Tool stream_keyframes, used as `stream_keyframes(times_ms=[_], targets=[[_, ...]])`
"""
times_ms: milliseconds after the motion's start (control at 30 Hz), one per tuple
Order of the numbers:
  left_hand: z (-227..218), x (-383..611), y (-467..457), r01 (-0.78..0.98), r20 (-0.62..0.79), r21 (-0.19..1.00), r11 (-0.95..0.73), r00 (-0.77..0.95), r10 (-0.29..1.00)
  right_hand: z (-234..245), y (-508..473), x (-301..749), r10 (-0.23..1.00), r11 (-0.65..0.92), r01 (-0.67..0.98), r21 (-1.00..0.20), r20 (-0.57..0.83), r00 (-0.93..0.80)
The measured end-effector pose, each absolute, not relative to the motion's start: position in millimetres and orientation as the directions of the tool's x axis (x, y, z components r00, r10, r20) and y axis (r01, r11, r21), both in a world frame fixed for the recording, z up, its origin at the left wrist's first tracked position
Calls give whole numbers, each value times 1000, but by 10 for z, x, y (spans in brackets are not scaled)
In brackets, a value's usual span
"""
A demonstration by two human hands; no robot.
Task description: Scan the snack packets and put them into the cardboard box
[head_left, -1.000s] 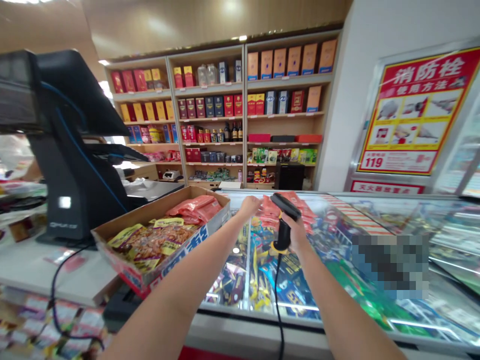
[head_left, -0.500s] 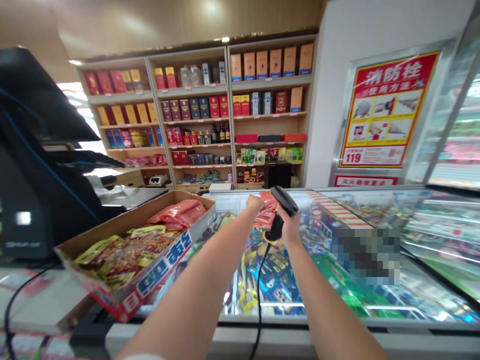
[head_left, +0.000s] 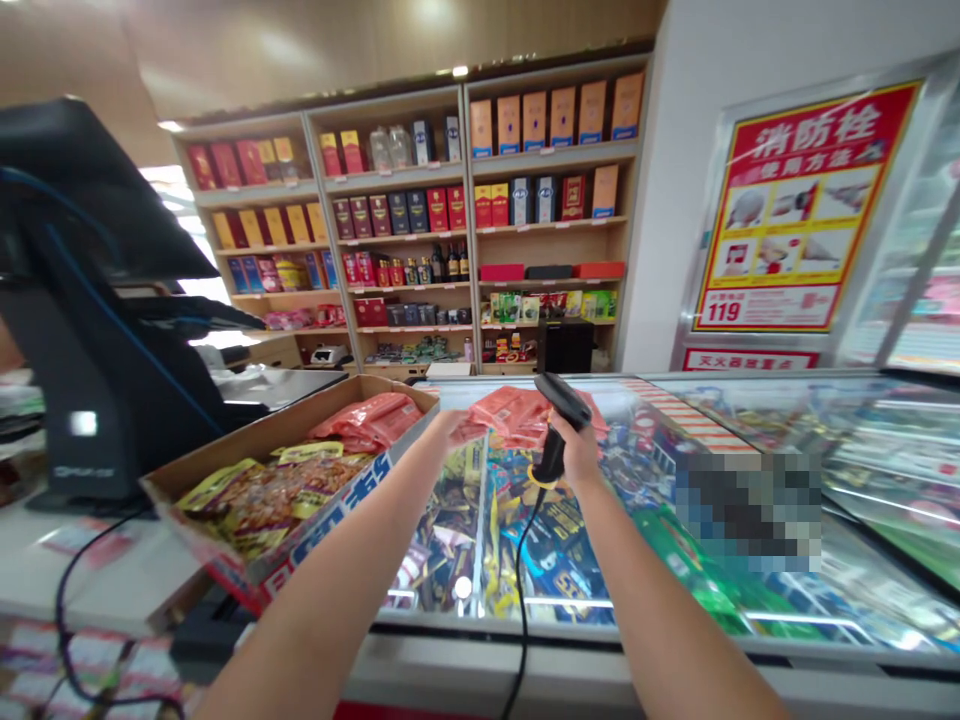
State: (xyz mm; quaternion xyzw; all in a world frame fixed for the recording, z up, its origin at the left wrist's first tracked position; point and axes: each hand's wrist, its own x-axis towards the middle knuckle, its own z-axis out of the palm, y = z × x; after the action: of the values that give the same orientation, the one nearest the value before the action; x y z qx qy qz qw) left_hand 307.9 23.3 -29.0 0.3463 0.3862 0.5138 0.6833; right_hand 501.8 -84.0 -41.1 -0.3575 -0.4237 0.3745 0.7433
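Grip narrow: salmon-pink packet [head_left: 510,416], newly lifted, pinched by left hand [head_left: 452,426], held just beside corded barcode scanner [head_left: 555,432] clenched by right hand [head_left: 579,455], above glass-topped freezer [head_left: 480,624].

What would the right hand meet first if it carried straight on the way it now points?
The right hand, gripping the scanner, would probably meet the red packet first, though depth is hard to judge here.

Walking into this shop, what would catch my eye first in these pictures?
The red and yellow poster on the right wall stands out first, beside tall shelves of colourful boxes and bottles straight ahead. In the middle, the left hand holds an orange packet, while the right hand grips a black barcode scanner above a glass-topped freezer.
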Motion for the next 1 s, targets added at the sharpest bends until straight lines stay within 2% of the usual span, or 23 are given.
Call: stream_keyframes(times_ms=[133, 300, 433, 500, 567, 733, 867, 1000], targets=[[-492, 3163, 129, -569, -249, 797, 205, 0, 968, -416, -889, 4951, 908, 386, -215, -897, 329, 258], [-639, 3331, 65, -629, -209, 775, 63, -161, 965, -425, -910, 4949, 943, 327, -91, -941, 320, 87], [-702, 3153, 111, -553, 18, 794, -251, -392, 920, -406, -935, 4972, 950, 280, 42, -959, 271, -153], [-712, 3048, 139, -461, 148, 797, -390, -478, 866, -400, -954, 4963, 948, 265, 79, -961, 244, -205], [-715, 2986, 154, -387, 216, 804, -451, -517, 828, -396, -975, 4941, 945, 262, 94, -960, 236, -225], [-722, 2992, 144, -260, 293, 831, -491, -546, 785, -388, -1008, 4895, 941, 244, 71, -967, 219, -259], [-716, 3005, 130, -287, 257, 846, -449, -518, 816, -395, -1017, 4874, 948, 223, 50, -974, 204, -244], [-708, 2998, 111, -313, 207, 859, -406, -513, 833, -399, -1044, 4843, 947, 261, -4, -965, 257, -193]])
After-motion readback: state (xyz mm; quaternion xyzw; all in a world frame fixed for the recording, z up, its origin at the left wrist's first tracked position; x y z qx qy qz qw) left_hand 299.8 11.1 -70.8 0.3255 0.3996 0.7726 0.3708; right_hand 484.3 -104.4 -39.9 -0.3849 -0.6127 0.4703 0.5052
